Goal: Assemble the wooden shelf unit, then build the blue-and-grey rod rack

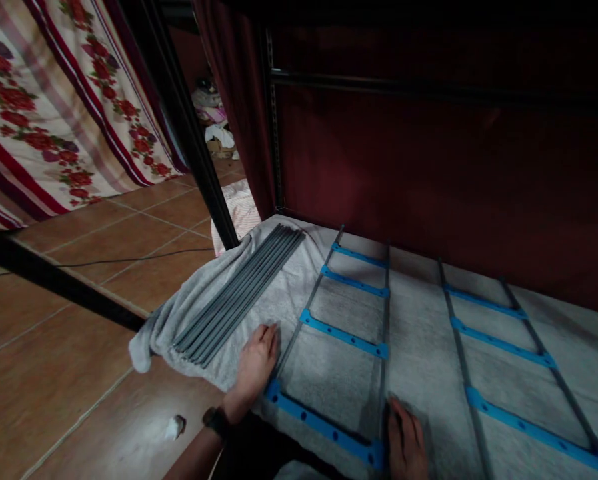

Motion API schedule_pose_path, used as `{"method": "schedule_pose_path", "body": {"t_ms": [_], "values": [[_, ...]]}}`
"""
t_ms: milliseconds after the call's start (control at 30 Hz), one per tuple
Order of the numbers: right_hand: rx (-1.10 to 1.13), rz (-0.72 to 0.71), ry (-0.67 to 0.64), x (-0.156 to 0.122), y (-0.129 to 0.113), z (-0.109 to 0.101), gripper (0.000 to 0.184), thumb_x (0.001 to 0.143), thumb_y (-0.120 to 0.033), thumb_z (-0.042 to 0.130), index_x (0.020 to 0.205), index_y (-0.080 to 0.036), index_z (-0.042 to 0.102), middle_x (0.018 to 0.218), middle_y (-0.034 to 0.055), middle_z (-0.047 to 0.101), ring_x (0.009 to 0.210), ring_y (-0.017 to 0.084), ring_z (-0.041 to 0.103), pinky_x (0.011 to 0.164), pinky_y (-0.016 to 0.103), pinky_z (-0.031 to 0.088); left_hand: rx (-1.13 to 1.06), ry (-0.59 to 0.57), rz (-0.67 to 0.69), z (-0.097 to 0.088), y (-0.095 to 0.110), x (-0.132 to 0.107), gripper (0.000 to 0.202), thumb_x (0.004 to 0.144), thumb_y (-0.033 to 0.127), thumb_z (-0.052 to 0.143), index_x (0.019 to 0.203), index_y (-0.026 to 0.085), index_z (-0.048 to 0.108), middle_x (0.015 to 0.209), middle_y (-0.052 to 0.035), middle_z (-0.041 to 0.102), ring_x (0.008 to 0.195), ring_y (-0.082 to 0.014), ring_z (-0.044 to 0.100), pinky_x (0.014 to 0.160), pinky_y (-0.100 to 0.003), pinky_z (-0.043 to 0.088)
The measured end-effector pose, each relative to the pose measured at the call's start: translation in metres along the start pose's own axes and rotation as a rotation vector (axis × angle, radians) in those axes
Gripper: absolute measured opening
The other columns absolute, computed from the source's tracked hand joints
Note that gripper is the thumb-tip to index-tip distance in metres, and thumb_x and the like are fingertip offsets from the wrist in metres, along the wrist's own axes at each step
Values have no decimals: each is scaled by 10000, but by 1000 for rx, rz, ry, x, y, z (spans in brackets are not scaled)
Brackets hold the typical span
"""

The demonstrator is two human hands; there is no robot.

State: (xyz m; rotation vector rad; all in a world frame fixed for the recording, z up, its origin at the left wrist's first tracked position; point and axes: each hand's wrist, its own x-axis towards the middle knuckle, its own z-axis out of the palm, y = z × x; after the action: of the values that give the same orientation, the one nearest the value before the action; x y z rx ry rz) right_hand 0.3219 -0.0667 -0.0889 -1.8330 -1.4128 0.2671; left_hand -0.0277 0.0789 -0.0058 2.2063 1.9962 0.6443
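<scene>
A ladder-like frame of two grey rods point(385, 320) and several blue crossbars point(346, 337) lies flat on the grey blanket point(413, 320). My left hand point(257, 357), with a dark band on its wrist, rests on the blanket just left of the frame's left rod, fingers stretched out and holding nothing. Close beside the right rod, near the front blue crossbar point(329, 430), is my right hand point(406, 440), its fingers extended and apart from the thumb. Whether either hand touches a rod I cannot tell.
A second frame with blue crossbars point(523, 423) lies to the right. Several loose grey rods point(241, 293) are bundled on the left. Black metal posts point(189, 127) stand at the blanket's left, and a dark red curtain point(429, 173) hangs behind. A small white object point(175, 427) is on the tiled floor point(103, 393).
</scene>
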Motion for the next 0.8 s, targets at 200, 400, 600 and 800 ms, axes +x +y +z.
{"method": "schedule_pose_path", "body": {"t_ms": [200, 400, 600, 800], "values": [[46, 50, -37, -5, 5, 10, 633, 939, -670, 357, 1176, -172, 668, 1185, 150, 679, 1110, 296, 628, 970, 460, 482, 400, 30, -64, -17, -29, 16, 440, 916, 90, 387, 1300, 45, 597, 1249, -209, 598, 1117, -323, 551, 951, -458, 471], [35, 74, -7, -4, 9, 13, 656, 918, -708, 365, 1141, -182, 688, 1169, 152, 685, 1098, 308, 632, 983, 469, 469, 477, 2, -130, -16, -33, 24, 503, 912, 57, 341, 1370, 39, 548, 1298, -230, 566, 1141, -337, 540, 947, -464, 450], [66, 55, -26, -3, 13, 14, 635, 927, -687, 380, 1146, -176, 689, 1198, 145, 685, 1117, 299, 633, 997, 468, 470, 500, -31, -185, -19, -31, 40, 398, 936, 70, 315, 1181, 46, 627, 1054, -192, 611, 1009, -311, 583, 859, -412, 478], [71, 46, -34, -3, 3, 11, 588, 956, -625, 380, 1205, -176, 665, 1231, 139, 673, 1177, 288, 598, 1013, 464, 459, 455, -10, -169, -10, -35, 37, 328, 898, 69, 346, 1097, 47, 606, 1003, -187, 615, 992, -307, 590, 867, -403, 491]]}}
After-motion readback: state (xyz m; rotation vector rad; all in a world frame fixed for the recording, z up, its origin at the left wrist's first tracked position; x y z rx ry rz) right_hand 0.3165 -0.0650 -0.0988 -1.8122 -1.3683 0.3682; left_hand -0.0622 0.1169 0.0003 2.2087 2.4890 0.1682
